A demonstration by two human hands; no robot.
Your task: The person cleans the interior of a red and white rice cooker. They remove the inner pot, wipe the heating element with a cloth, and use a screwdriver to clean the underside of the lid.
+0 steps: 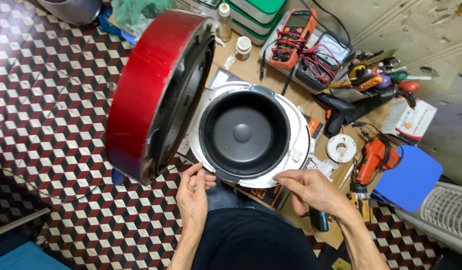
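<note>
Both my hands, left (193, 192) and right (311, 187), rest unclenched on the cooker (251, 135) rim; its red lid (151, 90) stands open leftward.

Orange multimeter (292, 37) screen up top — white-red box (410, 120) far right.

Even, fairly bright indoor light falls from above, casting only soft shadows. A pale sheen streaks the red lid (141, 85), and the frame bends outward at its edges. The left hand (193, 192) looks perhaps slightly motion-blurred.
</note>
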